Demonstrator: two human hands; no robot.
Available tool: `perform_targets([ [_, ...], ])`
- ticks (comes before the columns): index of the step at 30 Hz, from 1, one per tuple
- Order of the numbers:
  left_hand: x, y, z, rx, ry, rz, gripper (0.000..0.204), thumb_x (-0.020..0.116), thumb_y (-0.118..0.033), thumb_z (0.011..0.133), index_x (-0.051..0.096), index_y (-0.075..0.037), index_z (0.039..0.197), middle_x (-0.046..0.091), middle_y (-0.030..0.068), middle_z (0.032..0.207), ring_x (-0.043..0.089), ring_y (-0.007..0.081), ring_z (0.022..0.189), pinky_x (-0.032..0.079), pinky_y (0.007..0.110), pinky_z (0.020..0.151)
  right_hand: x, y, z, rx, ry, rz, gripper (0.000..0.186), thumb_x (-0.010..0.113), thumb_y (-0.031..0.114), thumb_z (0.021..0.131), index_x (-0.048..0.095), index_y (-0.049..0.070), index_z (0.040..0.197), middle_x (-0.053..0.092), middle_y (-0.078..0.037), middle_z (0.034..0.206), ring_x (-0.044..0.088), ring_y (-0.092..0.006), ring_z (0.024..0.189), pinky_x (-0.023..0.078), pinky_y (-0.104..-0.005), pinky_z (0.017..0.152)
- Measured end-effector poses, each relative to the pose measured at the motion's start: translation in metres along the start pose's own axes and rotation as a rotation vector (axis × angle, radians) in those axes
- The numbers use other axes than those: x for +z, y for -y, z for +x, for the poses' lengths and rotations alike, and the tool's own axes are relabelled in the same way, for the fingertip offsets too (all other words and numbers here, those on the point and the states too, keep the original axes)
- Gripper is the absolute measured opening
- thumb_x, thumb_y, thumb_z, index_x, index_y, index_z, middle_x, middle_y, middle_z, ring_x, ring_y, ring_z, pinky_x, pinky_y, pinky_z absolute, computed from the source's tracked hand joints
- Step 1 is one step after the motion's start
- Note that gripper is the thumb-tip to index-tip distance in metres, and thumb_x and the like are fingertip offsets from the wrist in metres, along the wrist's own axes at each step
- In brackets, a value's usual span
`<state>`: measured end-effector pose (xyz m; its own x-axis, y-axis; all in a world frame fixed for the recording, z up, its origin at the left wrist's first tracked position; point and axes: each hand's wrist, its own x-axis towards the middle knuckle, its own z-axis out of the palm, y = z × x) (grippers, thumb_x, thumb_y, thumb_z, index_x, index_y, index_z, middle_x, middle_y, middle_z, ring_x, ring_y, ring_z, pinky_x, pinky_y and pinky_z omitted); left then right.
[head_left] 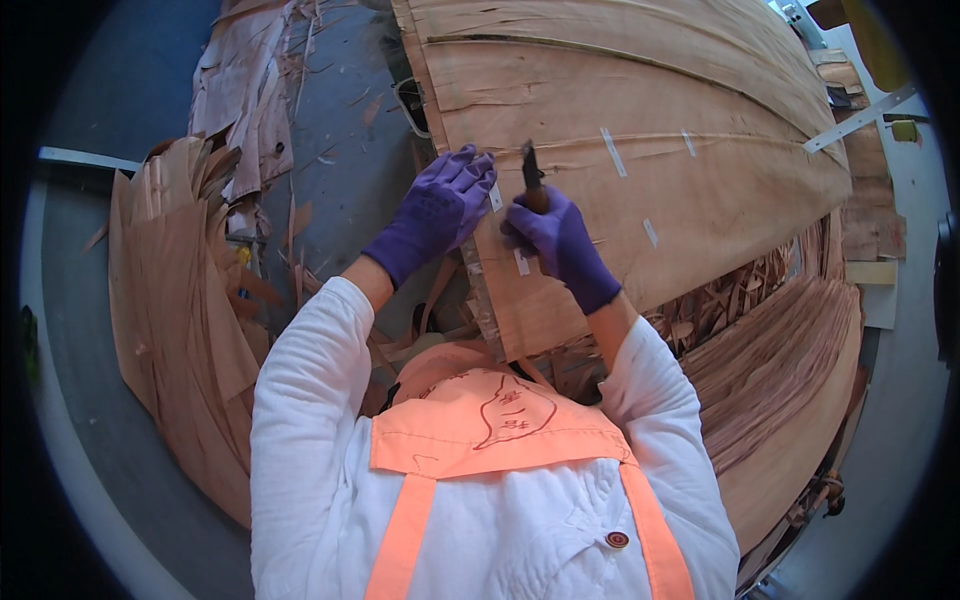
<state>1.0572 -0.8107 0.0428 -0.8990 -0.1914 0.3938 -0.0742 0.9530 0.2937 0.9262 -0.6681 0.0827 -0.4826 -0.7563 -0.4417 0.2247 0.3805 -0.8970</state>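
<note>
Left-hand veneer pile (175, 300), perhaps yellow cloth (880, 45)

Purple gloves (432, 212), lt-brn wood sheet (580, 105) w/ dk streaks
Tool (533, 178): brn handle, dk head; white strips (613, 152); orange apron (425, 437) w/ red line drawing; white shirt (312, 420).

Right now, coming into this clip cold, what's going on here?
The person's purple-gloved left hand is at the edge of a wide wood sheet, beside a short white strip. The purple-gloved right hand grips a dark-bladed tool over the sheet. More white strips lie on it, and thin brown sheets are heaped at left.
</note>
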Motion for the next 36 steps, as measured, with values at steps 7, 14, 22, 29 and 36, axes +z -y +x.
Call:
perform_targets([
  [7, -0.007, 0.007, 0.005, 0.150, 0.018, 0.070, 0.037, 0.057, -0.019, 0.084, 0.057, -0.004, 0.118, 0.053, 0.0170, 0.129, 0.049, 0.0326, 0.120, 0.037, 0.044, 0.103, -0.067, -0.013, -0.052, -0.018, -0.241, 0.191, 0.026, 0.059, 0.015, 0.090, 0.053, 0.001, 0.111, 0.066, -0.010, 0.084, 0.063, -0.0136, 0.062, 0.044, -0.0219, 0.049],
  [14, -0.025, 0.006, 0.011, 0.219, 0.106, 0.093, 0.040, 0.060, -0.022, 0.082, 0.058, -0.013, 0.121, 0.047, 0.0224, 0.133, 0.050, 0.0393, 0.117, 0.039, 0.048, 0.101, -0.128, 0.019, -0.067, -0.319, -0.600, 0.233, 0.032, 0.063, 0.019, 0.090, 0.054, 0.002, 0.116, 0.066, -0.010, 0.093, 0.068, -0.0166, 0.075, 0.043, -0.0205, 0.049],
  [22, -0.038, -0.004, 0.022, 0.294, 0.178, 0.071, 0.044, 0.063, -0.022, 0.078, 0.059, -0.023, 0.122, 0.048, 0.0253, 0.131, 0.050, 0.0421, 0.115, 0.041, 0.049, 0.099, -0.181, 0.116, -0.011, -0.676, -0.752, 0.183, 0.049, 0.072, 0.024, 0.083, 0.054, 0.000, 0.122, 0.063, -0.006, 0.103, 0.063, -0.0128, 0.085, 0.045, -0.0220, 0.052],
  [29, -0.051, 0.010, 0.047, 0.065, 0.008, -0.127, 0.036, 0.063, -0.019, 0.080, 0.061, -0.009, 0.115, 0.059, 0.0199, 0.118, 0.056, 0.0370, 0.109, 0.043, 0.047, 0.094, -0.174, 0.206, 0.072, -0.785, -0.586, 0.211, 0.059, 0.076, 0.026, 0.079, 0.051, 0.003, 0.128, 0.058, -0.005, 0.118, 0.059, -0.0113, 0.086, 0.046, -0.0253, 0.057],
  [36, -0.085, -0.010, 0.099, 0.015, -0.212, -0.139, 0.029, 0.063, -0.012, 0.082, 0.063, -0.003, 0.109, 0.063, 0.0195, 0.110, 0.060, 0.0357, 0.102, 0.048, 0.042, 0.088, -0.164, 0.231, 0.108, -0.819, -0.510, 0.373, 0.047, 0.073, 0.027, 0.082, 0.057, 0.006, 0.120, 0.063, -0.003, 0.105, 0.060, -0.0091, 0.085, 0.046, -0.0245, 0.055],
])
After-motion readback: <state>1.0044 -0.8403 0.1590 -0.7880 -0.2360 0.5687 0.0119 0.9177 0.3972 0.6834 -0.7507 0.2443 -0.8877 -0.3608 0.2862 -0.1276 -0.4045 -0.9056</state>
